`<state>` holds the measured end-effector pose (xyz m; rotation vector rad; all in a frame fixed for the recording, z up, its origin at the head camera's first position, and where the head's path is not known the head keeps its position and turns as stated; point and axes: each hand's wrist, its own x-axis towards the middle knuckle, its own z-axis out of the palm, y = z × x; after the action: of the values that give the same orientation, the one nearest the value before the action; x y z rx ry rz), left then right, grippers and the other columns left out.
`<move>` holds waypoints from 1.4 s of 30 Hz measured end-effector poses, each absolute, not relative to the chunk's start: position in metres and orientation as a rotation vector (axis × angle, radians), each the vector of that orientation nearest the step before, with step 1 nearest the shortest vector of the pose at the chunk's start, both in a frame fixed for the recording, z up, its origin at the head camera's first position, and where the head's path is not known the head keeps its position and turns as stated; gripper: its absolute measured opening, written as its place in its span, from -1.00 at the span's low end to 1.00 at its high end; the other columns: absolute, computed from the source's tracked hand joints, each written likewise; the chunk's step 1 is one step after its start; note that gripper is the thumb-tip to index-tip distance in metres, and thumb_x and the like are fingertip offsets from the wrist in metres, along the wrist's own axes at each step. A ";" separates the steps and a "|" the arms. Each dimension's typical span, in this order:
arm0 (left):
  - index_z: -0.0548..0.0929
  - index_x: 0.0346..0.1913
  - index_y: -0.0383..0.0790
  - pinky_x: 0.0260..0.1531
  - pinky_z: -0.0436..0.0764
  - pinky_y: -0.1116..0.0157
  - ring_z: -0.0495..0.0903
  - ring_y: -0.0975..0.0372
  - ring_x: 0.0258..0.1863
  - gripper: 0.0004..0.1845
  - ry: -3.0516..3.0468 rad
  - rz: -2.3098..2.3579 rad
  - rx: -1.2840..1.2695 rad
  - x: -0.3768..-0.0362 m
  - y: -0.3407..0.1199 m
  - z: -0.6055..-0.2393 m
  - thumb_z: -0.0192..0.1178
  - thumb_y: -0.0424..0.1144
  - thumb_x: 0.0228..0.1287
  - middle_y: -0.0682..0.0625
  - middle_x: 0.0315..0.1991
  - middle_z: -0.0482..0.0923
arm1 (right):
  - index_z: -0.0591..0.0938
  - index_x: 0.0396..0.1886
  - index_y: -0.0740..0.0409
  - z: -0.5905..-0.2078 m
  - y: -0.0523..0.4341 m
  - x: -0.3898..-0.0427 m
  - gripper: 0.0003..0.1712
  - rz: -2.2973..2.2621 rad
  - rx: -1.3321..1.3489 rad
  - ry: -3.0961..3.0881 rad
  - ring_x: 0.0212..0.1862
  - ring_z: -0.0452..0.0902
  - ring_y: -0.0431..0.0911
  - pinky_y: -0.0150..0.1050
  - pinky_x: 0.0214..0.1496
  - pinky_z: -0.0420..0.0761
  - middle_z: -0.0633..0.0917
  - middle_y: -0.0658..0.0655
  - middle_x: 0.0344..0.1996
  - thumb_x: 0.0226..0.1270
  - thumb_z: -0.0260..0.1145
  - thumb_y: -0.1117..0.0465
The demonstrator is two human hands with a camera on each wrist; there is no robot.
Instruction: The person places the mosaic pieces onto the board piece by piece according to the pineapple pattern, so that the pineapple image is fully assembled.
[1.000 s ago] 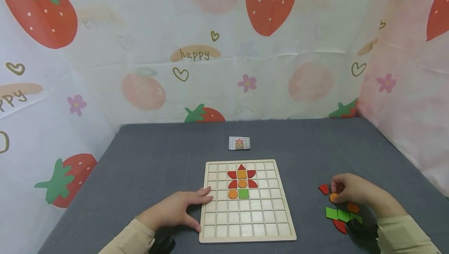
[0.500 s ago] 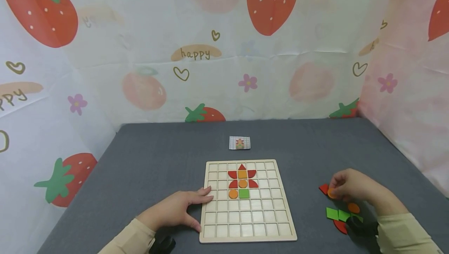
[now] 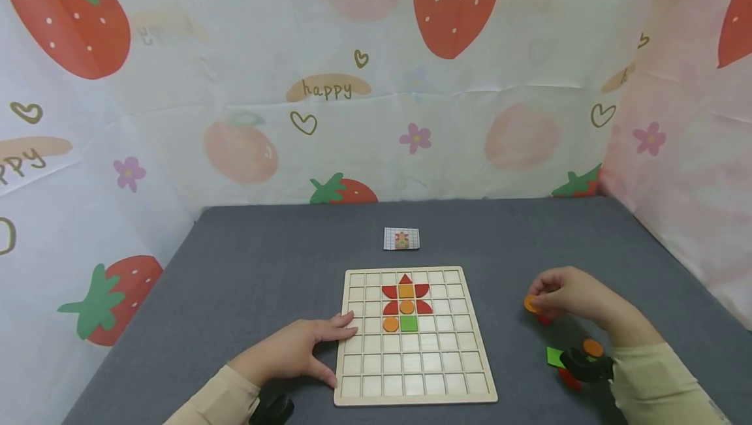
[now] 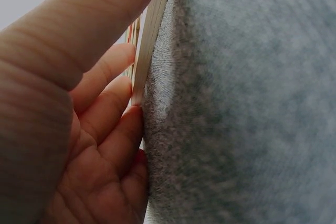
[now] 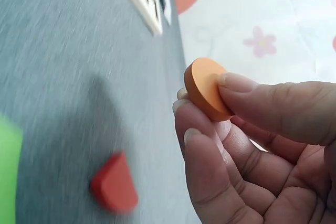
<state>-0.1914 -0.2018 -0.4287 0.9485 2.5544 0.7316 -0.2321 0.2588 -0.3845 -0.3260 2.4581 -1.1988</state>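
The orange disc (image 3: 531, 303) is held above the grey table (image 3: 264, 268), right of the wooden grid board (image 3: 470, 340), pinched between thumb and fingers of the right hand (image 3: 566, 294). A red piece (image 5: 114, 183) lies below it. The left hand (image 3: 294, 350) rests flat, fingers straight, touching the board's left edge.

L hand (image 4: 79, 129) w/ fingers against wooden board (image 4: 149, 40) edge on grey cloth (image 4: 247, 108).

Matt wooden disc (image 5: 206, 87), pale wooden board (image 3: 414, 400), fuzzy grey cloth (image 3: 264, 262)
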 end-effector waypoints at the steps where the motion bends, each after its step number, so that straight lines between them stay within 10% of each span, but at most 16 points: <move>1: 0.28 0.22 0.11 0.11 0.22 0.24 0.11 0.30 0.22 -0.08 2.554 0.732 0.949 -0.192 -0.202 -0.429 0.28 0.24 -0.40 0.16 0.27 0.10 | 0.58 -0.39 0.25 -0.384 0.256 -0.232 -0.72 -1.211 -0.333 2.448 -0.49 0.47 -0.01 -0.14 -0.44 0.49 0.59 0.14 -0.54 0.06 0.28 0.09; 42: 0.28 0.22 0.12 0.11 0.22 0.21 0.10 0.30 0.23 -0.08 2.551 0.718 0.938 -0.191 -0.201 -0.427 0.27 0.24 -0.39 0.16 0.28 0.08 | 0.57 -0.52 0.22 -0.409 0.118 -0.244 -0.92 -1.296 -0.553 2.367 -0.58 0.45 -0.11 -0.21 -0.51 0.50 0.59 0.10 -0.60 0.04 0.29 0.28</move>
<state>-0.1913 -0.2010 -0.4272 0.9379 2.5511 0.7179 -0.2439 0.1182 -0.4086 -0.5528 2.3670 -1.2960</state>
